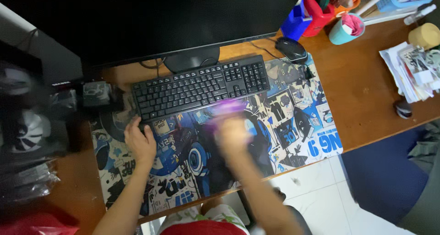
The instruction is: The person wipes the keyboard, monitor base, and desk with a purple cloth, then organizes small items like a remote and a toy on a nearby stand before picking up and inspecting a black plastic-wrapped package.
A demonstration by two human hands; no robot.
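Lap: red and white cloth [206,223] at the near edge, under the desk rim.

Right hand [233,134]: motion-blurred over the mat, near the keyboard's front edge. A purple smear [229,110] sits at its far side, maybe a cloth or duster; too blurred to tell what it is, or whether the fingers are closed round it.

Left hand [140,141]: flat on the mat, fingers loosely spread, tips touching the keyboard's near-left corner. Holds nothing; looks to be steadying the keyboard.

Mat [316,138]: large, printed in blue, black and white, covering most of the desk's middle.

Keyboard [199,86]: black, lying slightly askew across the mat's far part, right end farther off.

Progress: by my reading, a wiping or dusting pass along the keyboard's near edge is under way. No visible line between cleaned and uncleaned areas, so I cannot tell how much is done or left.

Desk [366,93]: brown wood, bare at right of the mat.

Left side: dark blurred clutter and plastic bags [27,180].

Right side: paper stack [410,70], small dark object [403,109] just near of it.

Far: black mouse [291,49] off the mat's far-right corner; monitor [151,19] on its stand behind the keyboard; blue, red and teal cups [321,17] beyond the mouse.
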